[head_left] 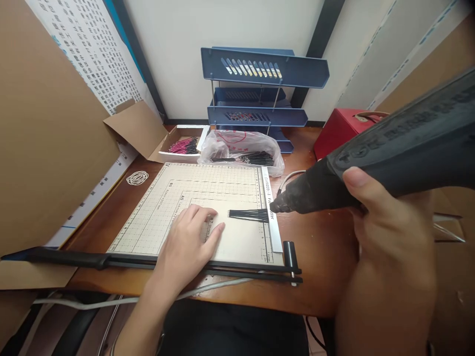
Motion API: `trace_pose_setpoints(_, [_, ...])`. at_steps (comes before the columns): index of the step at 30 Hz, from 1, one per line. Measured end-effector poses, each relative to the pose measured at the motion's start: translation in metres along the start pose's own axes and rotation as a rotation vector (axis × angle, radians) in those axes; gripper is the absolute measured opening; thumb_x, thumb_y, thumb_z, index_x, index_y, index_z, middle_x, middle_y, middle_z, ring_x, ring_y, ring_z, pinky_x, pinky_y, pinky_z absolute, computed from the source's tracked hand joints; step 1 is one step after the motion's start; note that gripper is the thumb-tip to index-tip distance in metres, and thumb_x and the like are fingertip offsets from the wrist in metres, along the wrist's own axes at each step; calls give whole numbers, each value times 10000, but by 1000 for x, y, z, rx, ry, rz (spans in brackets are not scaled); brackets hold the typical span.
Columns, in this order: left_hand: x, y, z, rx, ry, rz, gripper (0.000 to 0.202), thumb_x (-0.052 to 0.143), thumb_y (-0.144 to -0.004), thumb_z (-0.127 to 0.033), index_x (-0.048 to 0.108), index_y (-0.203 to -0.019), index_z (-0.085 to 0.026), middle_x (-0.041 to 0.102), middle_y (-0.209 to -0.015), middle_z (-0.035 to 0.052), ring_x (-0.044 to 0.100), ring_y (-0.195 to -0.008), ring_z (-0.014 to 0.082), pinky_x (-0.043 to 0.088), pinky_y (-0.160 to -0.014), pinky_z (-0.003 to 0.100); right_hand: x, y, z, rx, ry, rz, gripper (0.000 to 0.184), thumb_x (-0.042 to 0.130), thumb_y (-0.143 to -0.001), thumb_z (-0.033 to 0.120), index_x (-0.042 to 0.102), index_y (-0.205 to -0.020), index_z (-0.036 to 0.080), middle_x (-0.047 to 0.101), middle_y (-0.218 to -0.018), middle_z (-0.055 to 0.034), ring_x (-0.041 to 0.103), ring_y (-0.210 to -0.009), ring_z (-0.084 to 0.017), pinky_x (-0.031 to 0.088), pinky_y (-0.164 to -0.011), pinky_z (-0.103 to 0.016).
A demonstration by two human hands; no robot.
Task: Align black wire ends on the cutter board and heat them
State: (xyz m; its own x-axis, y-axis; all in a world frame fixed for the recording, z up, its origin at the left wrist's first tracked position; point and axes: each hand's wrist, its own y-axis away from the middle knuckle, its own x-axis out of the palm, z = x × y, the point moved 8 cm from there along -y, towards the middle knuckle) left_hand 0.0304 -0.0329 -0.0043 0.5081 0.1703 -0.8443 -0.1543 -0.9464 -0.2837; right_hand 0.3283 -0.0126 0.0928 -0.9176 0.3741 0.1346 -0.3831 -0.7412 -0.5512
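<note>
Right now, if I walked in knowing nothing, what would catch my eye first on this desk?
The big dark heat gun in the right hand, its nozzle aimed at a bundle of thin black strands lying on the gridded cutting board. The left hand rests flat on that board, close beside the bundle. At the back stands a blue tiered paper tray.

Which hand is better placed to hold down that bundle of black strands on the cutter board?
Left. The left hand lies flat on the board beside the black strands; the right hand grips the heat gun.
</note>
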Motion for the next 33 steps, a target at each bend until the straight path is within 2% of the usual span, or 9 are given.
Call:
trace_pose_setpoints(4, [-1, 1, 1, -6, -1, -2, 198, 550, -993, -395, 620, -1062, -223, 630, -1020, 56, 593, -954, 244, 469, -866, 421, 5, -3, 2, -28, 55, 136, 365, 871, -740, 377, 754, -1075, 290, 725, -1135, 6, 682, -1095, -195, 536, -1077, -401])
trace_pose_setpoints(7, [-1, 1, 1, -7, -4, -4, 206, 553, -989, -401, 623, -1064, -222, 627, -1019, 54, 592, -957, 248, 464, -868, 421, 8, -4, 1, -36, 31, 176, 354, 872, -738, 374, 755, -1060, 285, 742, -1114, -4, 697, -1069, -209, 554, -1057, -420])
trace_pose_setpoints(10, [-1, 1, 0, -12, -2, -1, 203, 553, -989, -402, 620, -1060, -223, 627, -1022, 54, 592, -955, 248, 462, -865, 418, 8, -5, 5, -99, 17, 161, 397, 891, -709, 388, 761, -1069, 283, 738, -1155, -4, 692, -1096, -222, 534, -1096, -449])
trace_pose_setpoints(12, [-1, 1, 0, -12, 0, 2, 200, 552, -991, -401, 617, -1061, -225, 628, -1021, 54, 592, -952, 246, 462, -864, 417, 6, -6, 9, -137, 25, 130, 440, 907, -687, 365, 765, -1094, 278, 737, -1144, 0, 691, -1090, -216, 545, -1081, -428])
trace_pose_setpoints(18, [-1, 0, -1, -13, -5, -1, 191, 551, -990, -393, 618, -1058, -228, 634, -1020, 60, 598, -960, 252, 467, -858, 416, 15, -5, 12, -66, -19, 183, 327, 876, -730, 311, 763, -1033, 263, 735, -1069, -3, 696, -1027, -205, 564, -1022, -410])
trace_pose_setpoints(23, [-1, 0, -1, -10, -5, -1, 193, 557, -988, -385, 626, -1064, -222, 635, -1024, 55, 597, -972, 250, 468, -875, 419, 12, -5, 12, -88, 12, 120, 294, 877, -718, 293, 755, -981, 241, 731, -1023, -10, 692, -999, -196, 564, -1005, -389])
trace_pose_setpoints(28, [-1, 0, -1, -9, -2, -3, 188, 558, -989, -381, 624, -1063, -221, 632, -1022, 55, 595, -980, 253, 463, -884, 420, 8, -5, 6, -60, 0, 87, 428, 888, -707, 314, 737, -1106, 274, 714, -1194, -3, 678, -1121, -203, 517, -1101, -417])
trace_pose_setpoints(33, [-2, 1, 0, -10, -2, -3, 183, 559, -987, -379, 624, -1058, -223, 632, -1023, 52, 596, -975, 252, 462, -878, 411, 9, -3, 9, -55, 16, 112, 394, 881, -705, 323, 751, -1072, 267, 729, -1117, -8, 688, -1083, -204, 541, -1059, -385])
